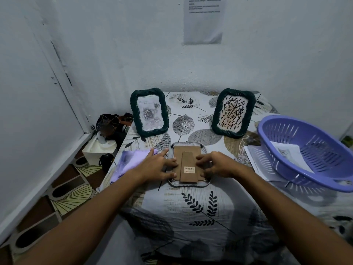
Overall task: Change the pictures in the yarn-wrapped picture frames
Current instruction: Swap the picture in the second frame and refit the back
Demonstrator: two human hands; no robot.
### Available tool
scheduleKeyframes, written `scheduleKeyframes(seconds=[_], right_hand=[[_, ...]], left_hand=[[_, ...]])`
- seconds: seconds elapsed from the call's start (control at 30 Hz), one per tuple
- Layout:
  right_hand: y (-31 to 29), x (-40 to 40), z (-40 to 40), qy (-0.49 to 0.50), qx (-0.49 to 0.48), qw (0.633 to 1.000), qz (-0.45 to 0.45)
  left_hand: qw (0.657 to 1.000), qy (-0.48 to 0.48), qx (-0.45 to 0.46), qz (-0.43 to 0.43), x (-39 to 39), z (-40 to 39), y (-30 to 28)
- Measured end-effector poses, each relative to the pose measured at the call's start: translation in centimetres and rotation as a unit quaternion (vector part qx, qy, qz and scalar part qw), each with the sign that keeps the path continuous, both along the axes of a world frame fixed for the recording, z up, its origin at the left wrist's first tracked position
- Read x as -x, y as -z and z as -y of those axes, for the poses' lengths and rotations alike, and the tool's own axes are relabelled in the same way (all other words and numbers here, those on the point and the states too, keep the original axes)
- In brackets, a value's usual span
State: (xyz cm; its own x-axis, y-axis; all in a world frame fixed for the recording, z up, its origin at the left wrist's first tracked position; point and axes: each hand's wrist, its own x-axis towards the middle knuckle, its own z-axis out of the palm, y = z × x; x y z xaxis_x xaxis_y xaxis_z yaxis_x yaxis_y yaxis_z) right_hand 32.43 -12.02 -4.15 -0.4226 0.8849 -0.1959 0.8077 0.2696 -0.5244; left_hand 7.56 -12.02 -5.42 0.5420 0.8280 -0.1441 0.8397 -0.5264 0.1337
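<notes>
A pale yarn-wrapped picture frame point(203, 148) lies face down on the table, its brown cardboard back point(188, 165) and stand facing up. My left hand point(159, 165) rests on the frame's left side, thumb on the cardboard and index finger stretched toward the top left corner. My right hand point(215, 166) has curled fingers pressing on the cardboard's right edge. Two dark green yarn-wrapped frames stand upright at the back: one point(149, 111) with a rose picture on the left, one point(233, 112) with a scribble drawing on the right.
A purple cloth point(129, 161) lies left of the face-down frame. A purple plastic basket point(309, 150) at the right holds printed pictures point(288, 153), and more sheets point(255, 159) lie under it. The table point(191, 207) has a leaf-patterned cover. Bags point(112, 125) sit on the floor at left.
</notes>
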Motion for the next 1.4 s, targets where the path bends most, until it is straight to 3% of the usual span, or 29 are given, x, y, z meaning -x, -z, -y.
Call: scheduleKeyframes(seconds=[0.33,0.47,0.63,0.83,1.4], right_hand=[[-0.2,0.0,-0.6,0.019,-0.045,0.998,-0.035],[-0.7,-0.5,-2.4,0.104,-0.126,0.981,-0.104],[-0.7,-0.8,-5.9,0.12,-0.127,0.981,-0.083],[0.3,-1.2,-9.0,0.058,-0.072,0.996,-0.016],[0.3,-2.0,-12.6,-0.015,-0.012,0.999,-0.031]], left_hand=[[0.999,0.006,-0.04,0.027,-0.3,-0.6,-0.4],[0.986,-0.061,-0.085,0.129,0.1,-2.6,-1.3],[0.986,-0.091,-0.071,0.117,0.3,-7.3,-1.4],[0.995,-0.033,-0.043,0.079,0.0,-10.4,-0.5],[0.983,0.149,-0.025,0.102,1.0,-14.8,-0.7]])
